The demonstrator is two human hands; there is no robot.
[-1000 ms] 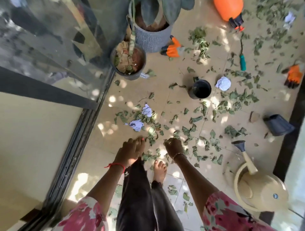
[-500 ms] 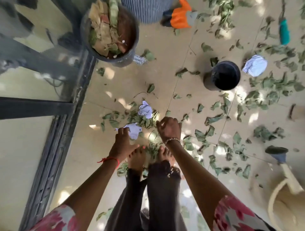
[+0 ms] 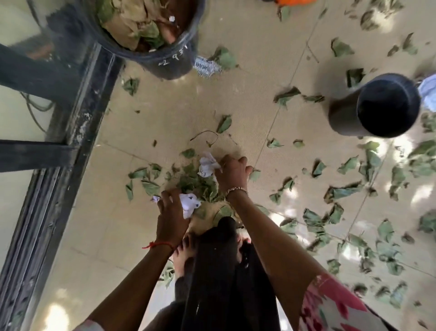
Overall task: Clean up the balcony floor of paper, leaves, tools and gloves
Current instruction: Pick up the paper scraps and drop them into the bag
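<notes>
Two crumpled white paper balls lie among green leaves (image 3: 191, 179) on the beige tiled floor just ahead of my bare feet. My left hand (image 3: 171, 210) grips the nearer paper ball (image 3: 190, 204), fingers curled over it. Further out, my right hand (image 3: 232, 171) pinches the second paper ball (image 3: 207, 165) at its right side. Dry green leaves are scattered over much of the floor, thickest to the right (image 3: 339, 192). Another scrap of printed paper (image 3: 206, 66) lies by the big pot.
A dark pot (image 3: 165, 59) filled with dried leaves stands at the top left beside the sliding-door frame (image 3: 77, 132). A small black pot (image 3: 387, 106) stands at the right with white paper (image 3: 429, 91) beside it. An orange glove (image 3: 295, 2) peeks in at the top edge.
I have bent lower and the view has closed in on the floor. Both hands reached down to the two paper balls and closed on them.
</notes>
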